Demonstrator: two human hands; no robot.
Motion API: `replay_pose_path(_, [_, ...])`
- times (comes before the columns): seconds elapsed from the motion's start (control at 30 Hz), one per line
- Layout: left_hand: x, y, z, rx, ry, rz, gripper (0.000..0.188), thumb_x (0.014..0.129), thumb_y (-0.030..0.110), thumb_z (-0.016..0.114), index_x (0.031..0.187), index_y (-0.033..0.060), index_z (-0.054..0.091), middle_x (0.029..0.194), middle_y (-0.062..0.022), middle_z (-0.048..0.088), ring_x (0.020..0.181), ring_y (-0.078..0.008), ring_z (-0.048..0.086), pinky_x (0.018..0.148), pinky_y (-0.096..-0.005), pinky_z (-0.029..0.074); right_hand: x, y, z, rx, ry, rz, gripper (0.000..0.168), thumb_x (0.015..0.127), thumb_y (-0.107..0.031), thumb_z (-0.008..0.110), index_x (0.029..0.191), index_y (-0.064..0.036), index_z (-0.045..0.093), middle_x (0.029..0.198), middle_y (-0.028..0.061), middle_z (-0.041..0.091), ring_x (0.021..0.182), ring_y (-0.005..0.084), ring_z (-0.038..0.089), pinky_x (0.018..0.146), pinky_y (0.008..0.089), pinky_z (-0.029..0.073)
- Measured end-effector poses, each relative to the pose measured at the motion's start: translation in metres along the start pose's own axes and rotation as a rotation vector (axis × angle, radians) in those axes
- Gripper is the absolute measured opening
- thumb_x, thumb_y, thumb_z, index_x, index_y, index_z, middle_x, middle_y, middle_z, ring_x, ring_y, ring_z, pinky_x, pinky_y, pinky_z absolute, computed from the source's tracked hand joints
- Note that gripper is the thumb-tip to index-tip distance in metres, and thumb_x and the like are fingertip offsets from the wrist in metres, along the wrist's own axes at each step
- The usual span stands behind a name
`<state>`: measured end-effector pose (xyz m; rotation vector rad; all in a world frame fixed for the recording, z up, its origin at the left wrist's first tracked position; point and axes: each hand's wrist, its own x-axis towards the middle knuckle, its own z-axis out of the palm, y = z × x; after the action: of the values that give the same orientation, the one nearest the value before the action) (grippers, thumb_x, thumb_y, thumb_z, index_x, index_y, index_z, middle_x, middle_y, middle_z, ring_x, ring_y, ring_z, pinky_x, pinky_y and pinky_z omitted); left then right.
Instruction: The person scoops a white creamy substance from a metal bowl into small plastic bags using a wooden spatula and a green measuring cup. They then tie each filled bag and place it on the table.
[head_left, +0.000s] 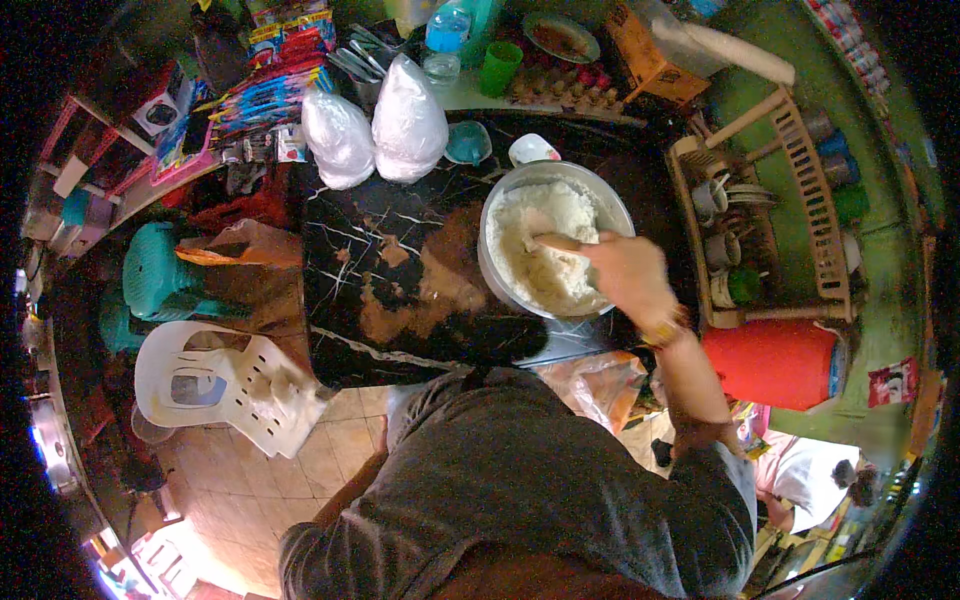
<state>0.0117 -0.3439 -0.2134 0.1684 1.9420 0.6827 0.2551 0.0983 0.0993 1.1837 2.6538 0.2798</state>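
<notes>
My right hand (630, 279) is closed around the handle of a wooden spoon (559, 241), whose end is in white flour (559, 201) inside a round metal bowl (622, 199). The flour is heaped at the top and looks more tan and uneven toward the lower left. The bowl stands on a black marbled tabletop (360, 289) at the right. Just behind it is a small white cup or bowl (532, 148), beside a teal dish (469, 143). My left hand is out of view; the left arm hangs down by my body.
Two white filled plastic bags (409, 124) stand at the table's back. Right of the table is a dish rack (810, 202) with cups, above a red container (772, 364). A white plastic chair (169, 375) is at left. An egg tray (562, 94) lies behind. Another person (814, 480) is at lower right.
</notes>
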Motion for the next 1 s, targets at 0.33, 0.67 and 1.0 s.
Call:
replay_pose_path(0.33, [-0.012,0.075,-0.088,-0.961,-0.124,0.275,0.034,0.096,0.037,0.053,0.120,0.0117,0.055,0.111,-0.0017,0.057,0.094,-0.0148,0.053,0.088,-0.0341,0.040,-0.005,0.024,-0.065,0.383,0.156,0.087,0.021,0.085,-0.023,0.059,0.100,-0.017,0.073,0.086,0.0113,0.070,0.080,0.0317,0.067,0.071,0.0422,0.054])
replay_pose_path(0.67, [-0.036,0.221,-0.081,-1.008,-0.365,0.226,0.030,0.097,0.036,0.054,0.103,0.0075,0.062,0.089,0.0004,0.060,0.078,-0.0115,0.054,0.071,-0.0247,0.042,-0.013,0.032,0.045,0.306,0.029,0.131,0.025,0.087,-0.023,0.064,0.110,-0.015,0.069,0.099,0.0147,0.069,0.086,0.0329,0.066,0.072,0.0421,0.053])
replay_pose_path(1.0, [-0.124,0.409,-0.030,-0.168,-0.151,1.209,0.016,0.093,0.013,0.061,0.104,0.0022,0.064,0.103,-0.0064,0.066,0.092,-0.0216,0.061,0.085,-0.0373,0.045,-0.063,0.017,0.017,0.543,0.183,0.344,0.025,0.084,-0.008,0.065,0.108,-0.005,0.069,0.096,0.0191,0.067,0.085,0.0355,0.065,0.073,0.0380,0.051])
